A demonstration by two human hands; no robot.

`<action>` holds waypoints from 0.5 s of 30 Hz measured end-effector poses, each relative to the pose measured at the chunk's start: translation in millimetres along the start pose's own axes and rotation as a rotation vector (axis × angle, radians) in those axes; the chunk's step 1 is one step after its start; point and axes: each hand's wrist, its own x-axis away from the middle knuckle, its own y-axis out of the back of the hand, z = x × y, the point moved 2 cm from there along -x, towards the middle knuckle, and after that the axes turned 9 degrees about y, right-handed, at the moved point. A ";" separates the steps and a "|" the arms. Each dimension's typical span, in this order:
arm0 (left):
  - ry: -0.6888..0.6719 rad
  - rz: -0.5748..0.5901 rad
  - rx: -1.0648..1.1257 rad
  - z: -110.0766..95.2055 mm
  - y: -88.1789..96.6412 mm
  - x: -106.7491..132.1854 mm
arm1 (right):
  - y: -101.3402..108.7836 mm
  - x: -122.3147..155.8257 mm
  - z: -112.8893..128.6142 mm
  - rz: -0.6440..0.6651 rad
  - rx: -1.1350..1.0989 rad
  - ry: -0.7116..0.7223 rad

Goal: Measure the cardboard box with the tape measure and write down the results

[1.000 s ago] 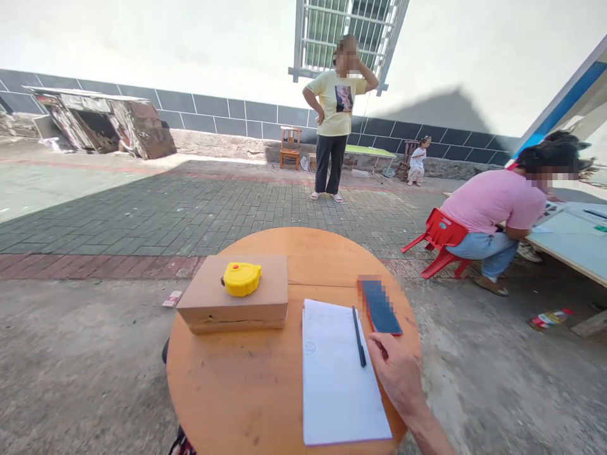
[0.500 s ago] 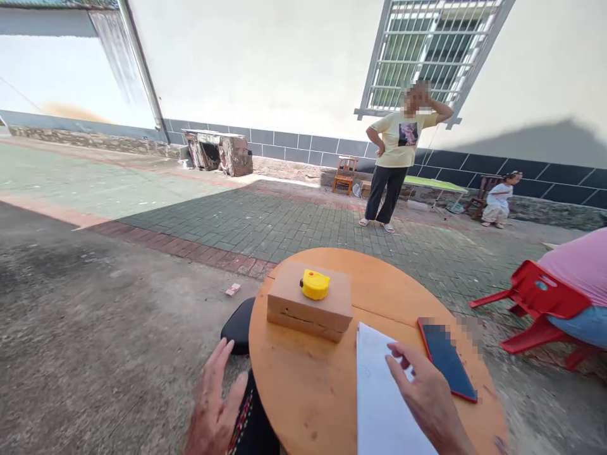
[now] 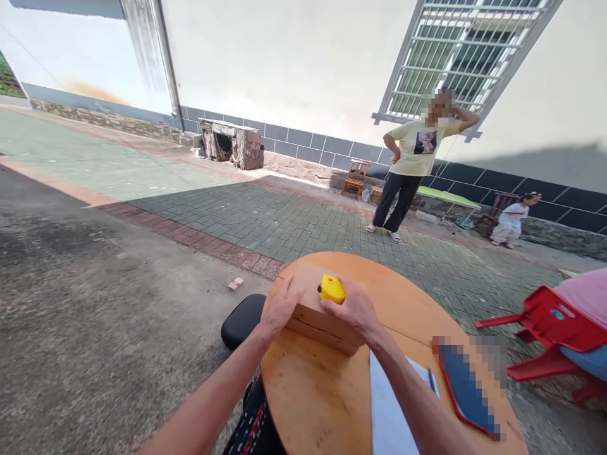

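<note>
A cardboard box point(image 3: 327, 333) stands on the round wooden table point(image 3: 303, 392). On its top is a yellow tape measure point(image 3: 331, 289), its black end tab facing left. My right hand point(image 3: 355, 308) has closed around the tape measure's right side, thumb in front and fingers behind. Over the box's near left corner lies my left hand point(image 3: 283, 308), touching the cardboard, its thumb and forefinger stretched apart; its other fingers are partly hidden. White paper point(image 3: 389, 404) lies on the table under my right forearm, with a dark pen point(image 3: 432, 381) on it.
A dark blue flat device with a red edge point(image 3: 467, 385) lies at the table's right side. A black seat point(image 3: 243, 321) is at the left. One person sits on a red chair point(image 3: 545, 322); another stands point(image 3: 410, 158) near the wall, and a small one point(image 3: 513, 221) is farther right.
Both hands have moved forward to the box. My right hand has left the paper and taken hold of the tape measure; my left hand now touches the box. The view has shifted and tilted slightly.
</note>
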 end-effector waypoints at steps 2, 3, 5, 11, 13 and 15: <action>0.022 0.039 -0.010 -1.1 -1.3 6.6 | 7.9 10.6 0.1 -0.071 -0.167 -0.049; 0.026 0.052 -0.010 -0.8 0.0 13.0 | 13.8 20.5 -1.6 -0.124 -0.282 -0.095; 0.017 0.060 -0.009 2.8 5.8 31.4 | 27.3 47.8 -8.8 -0.249 -0.543 -0.211; -0.025 -0.003 0.105 41.4 27.5 103.0 | 53.3 146.4 -29.4 -0.737 -1.052 -0.463; 0.018 -0.030 0.112 57.3 30.9 121.9 | 47.2 170.2 -26.0 -0.773 -1.187 -0.550; 0.054 -0.031 0.103 68.8 31.8 135.5 | 36.1 185.8 -18.3 -0.778 -1.305 -0.617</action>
